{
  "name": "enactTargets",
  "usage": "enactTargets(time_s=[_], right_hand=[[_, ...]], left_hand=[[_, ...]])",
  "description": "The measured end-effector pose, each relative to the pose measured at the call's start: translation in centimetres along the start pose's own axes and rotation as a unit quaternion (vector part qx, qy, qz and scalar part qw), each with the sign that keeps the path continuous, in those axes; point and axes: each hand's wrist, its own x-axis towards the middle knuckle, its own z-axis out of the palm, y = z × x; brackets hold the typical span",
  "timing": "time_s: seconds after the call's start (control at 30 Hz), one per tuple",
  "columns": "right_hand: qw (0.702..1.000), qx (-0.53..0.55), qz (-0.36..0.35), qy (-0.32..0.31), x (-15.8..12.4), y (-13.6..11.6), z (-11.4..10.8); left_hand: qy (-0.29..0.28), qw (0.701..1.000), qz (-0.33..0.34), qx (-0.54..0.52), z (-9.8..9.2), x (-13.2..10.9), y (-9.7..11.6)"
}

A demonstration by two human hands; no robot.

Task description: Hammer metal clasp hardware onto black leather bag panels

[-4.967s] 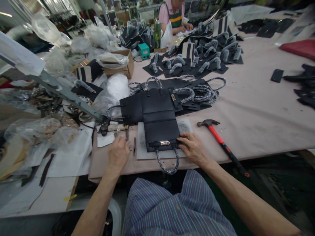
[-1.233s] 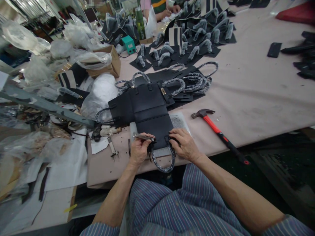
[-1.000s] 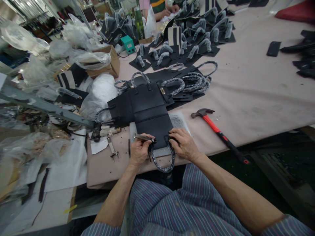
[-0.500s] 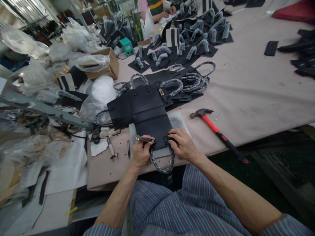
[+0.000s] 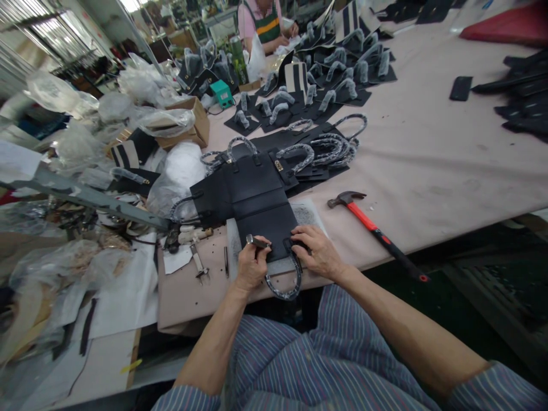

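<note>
A black leather panel [image 5: 265,220] lies over a pale slab [image 5: 310,215] at the table's near edge. Its plastic-wrapped handle [image 5: 286,293] loops toward my body. My left hand [image 5: 252,267] is closed round a short metal tool [image 5: 256,242], whose tip is near the handle's left end. At the handle's right end, my right hand [image 5: 315,251] rests on the panel with its fingers bent; whether they pinch anything small is hidden. Behind the panel are more black pieces with wrapped handles [image 5: 331,147].
A red and black hammer [image 5: 377,233] lies to the right. Small tools [image 5: 199,264] and a thin rod [image 5: 226,261] are at the left. A grey metal bar [image 5: 98,200] crosses the left side. A person [image 5: 268,25] sits across the table [image 5: 428,160].
The view has shifted slightly. The metal tool in my left hand is tilted a little differently, its free end now nearer to me. My right hand stays by the handle's right end.
</note>
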Motion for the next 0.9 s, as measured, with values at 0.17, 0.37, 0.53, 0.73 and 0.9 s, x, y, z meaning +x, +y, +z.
enactTargets(time_s=[0.17, 0.37, 0.53, 0.73, 0.9], right_hand=[[1.0, -0.016, 0.011, -0.006, -0.4, 0.3, -1.7], [0.995, -0.082, 0.047, 0.011, -1.0, 1.8, -4.5], [0.995, -0.073, 0.064, 0.018, -2.0, 2.4, -3.8], [0.995, -0.086, 0.055, 0.017, -2.8, 1.7, -2.4], [0.994, -0.084, 0.06, 0.023, -3.0, 1.5, -2.2]], left_hand=[[-0.005, 1.0, -0.024, -0.01, 0.0, -0.1, 0.1], [0.018, 0.998, -0.055, -0.034, -0.1, -0.2, 0.2], [0.015, 0.995, -0.087, -0.055, -0.3, -0.1, -0.2], [0.024, 0.989, -0.121, -0.086, -0.1, -0.4, -0.8], [0.014, 0.992, -0.107, -0.065, -0.3, -0.2, -0.3]])
